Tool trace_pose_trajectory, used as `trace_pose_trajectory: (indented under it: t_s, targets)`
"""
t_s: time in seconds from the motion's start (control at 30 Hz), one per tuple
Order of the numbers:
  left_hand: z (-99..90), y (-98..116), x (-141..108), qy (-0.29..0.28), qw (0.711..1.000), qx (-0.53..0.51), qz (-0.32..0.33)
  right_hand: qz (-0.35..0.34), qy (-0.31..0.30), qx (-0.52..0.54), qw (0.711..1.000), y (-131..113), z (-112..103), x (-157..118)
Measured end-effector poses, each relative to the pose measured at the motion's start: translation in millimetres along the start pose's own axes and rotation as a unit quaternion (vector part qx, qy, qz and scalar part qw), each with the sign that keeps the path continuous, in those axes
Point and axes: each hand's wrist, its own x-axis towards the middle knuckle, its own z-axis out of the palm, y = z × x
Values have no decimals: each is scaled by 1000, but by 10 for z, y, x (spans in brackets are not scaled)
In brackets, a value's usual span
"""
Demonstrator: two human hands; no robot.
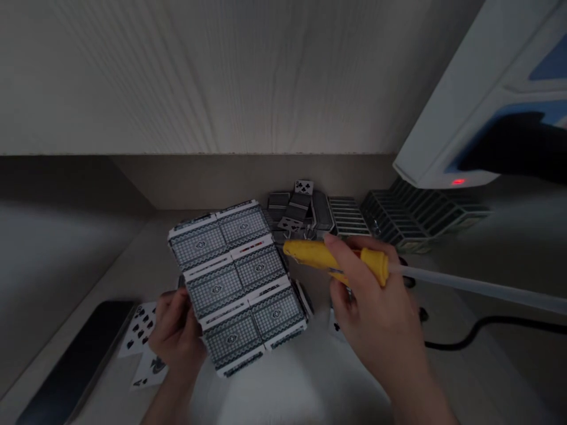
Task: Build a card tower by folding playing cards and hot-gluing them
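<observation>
A panel built of playing cards (260, 268), patterned backs up in rows with white folded edges between them, is tilted above the table. My left hand (175, 327) is closed on its lower left edge, with some fingers hidden behind it. A yellow glue gun (314, 254) is gripped in my right hand (372, 295). Its front end points left, close to the right edge of the panel, and a translucent glue stick (478, 283) sticks out of its back.
A black phone (77, 360) lies at the left beside loose spade cards (150, 366). Behind are piled cards (296, 209) and folded card pieces (411, 215). A white device with a red light (447, 130) hangs at upper right. A black cable (487, 321) crosses the right side.
</observation>
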Motion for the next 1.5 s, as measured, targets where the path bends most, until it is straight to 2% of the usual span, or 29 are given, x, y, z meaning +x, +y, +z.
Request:
trace_pose_trajectory:
  t_s: [0.47,0.97,1.13,1.5]
  targets:
    - [2,-16,-12,15,999,26,-26,-23,-22,27,999,23,-14,-6]
    - [16,-6,21,34,997,38,-54,-42,-52,3,998,-1,-7,36]
    - [30,-1,24,37,997,32,-67,-45,-42,19,998,-4,-1,43]
    - [4,-5,34,24,998,34,-50,-54,-45,20,997,-3,21,35]
